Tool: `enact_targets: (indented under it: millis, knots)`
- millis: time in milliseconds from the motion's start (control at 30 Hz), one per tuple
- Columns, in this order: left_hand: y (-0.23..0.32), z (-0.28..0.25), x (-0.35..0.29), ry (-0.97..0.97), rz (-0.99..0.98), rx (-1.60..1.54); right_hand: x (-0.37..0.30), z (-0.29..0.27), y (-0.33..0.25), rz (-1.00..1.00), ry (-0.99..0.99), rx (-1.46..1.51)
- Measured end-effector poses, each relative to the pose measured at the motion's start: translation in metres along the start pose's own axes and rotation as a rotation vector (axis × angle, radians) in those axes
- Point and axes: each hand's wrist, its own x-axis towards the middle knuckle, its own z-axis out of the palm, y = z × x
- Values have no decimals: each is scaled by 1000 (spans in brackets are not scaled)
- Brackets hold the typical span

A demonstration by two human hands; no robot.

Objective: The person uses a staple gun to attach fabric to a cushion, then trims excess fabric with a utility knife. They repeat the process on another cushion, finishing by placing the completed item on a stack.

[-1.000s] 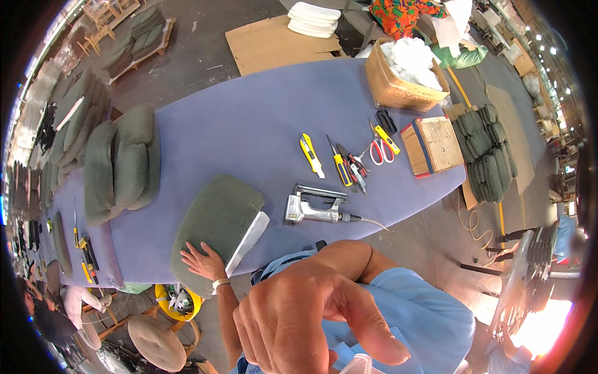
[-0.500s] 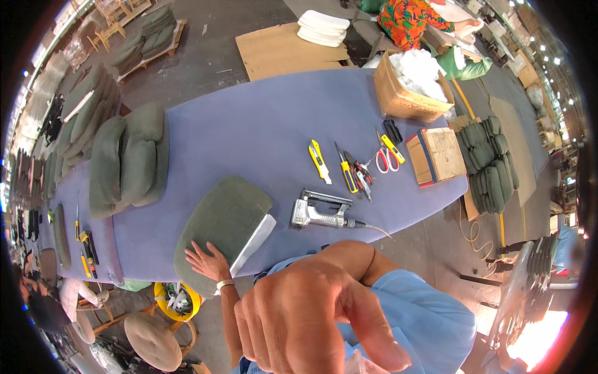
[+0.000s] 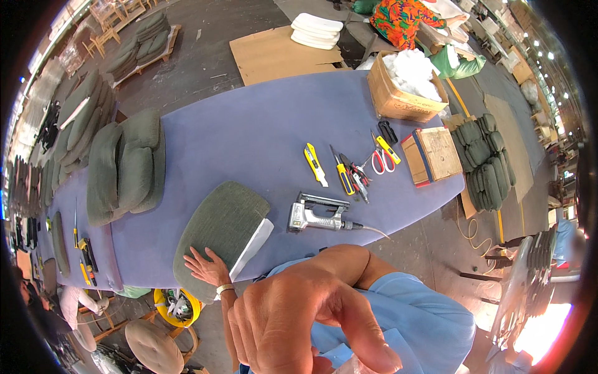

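My left hand point(image 3: 208, 268), with a band at its wrist, lies flat with spread fingers on a dark green fabric-covered cushion point(image 3: 221, 218). A white strip point(image 3: 252, 249) runs along the cushion's right edge. My right hand point(image 3: 286, 315) is raised close in front of the camera, its fingers curled and its thumb pointing downward. A pale bit shows below the thumb, but what those fingers hold, if anything, is hidden. Right of the cushion, a silver pneumatic staple gun point(image 3: 317, 215) with an air hose rests on the blue-covered table point(image 3: 249, 137), touched by neither hand.
Beyond the staple gun lie a yellow utility knife point(image 3: 315, 164), a screwdriver point(image 3: 345, 177), pliers point(image 3: 359, 184) and red-handled scissors point(image 3: 382, 162). Cartons point(image 3: 405, 100) stand at the table's right end. Green cushions point(image 3: 128, 165) are stacked left. A person in a bright patterned top point(image 3: 405, 22) sits behind.
The view has shifted slightly. My right hand has moved a little left and downward in the picture, its thumb lower. My left hand stays on the cushion.
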Motion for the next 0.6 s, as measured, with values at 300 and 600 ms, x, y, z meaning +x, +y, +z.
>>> enact_targets:
  millis: [300, 600]
  knots:
    - [14, -11, -3, -41, -22, -29, 0, 1, 1, -7, -32, 23]
    - [15, -11, -3, -36, -4, -35, 2, 0, 7, -83, -16, -20]
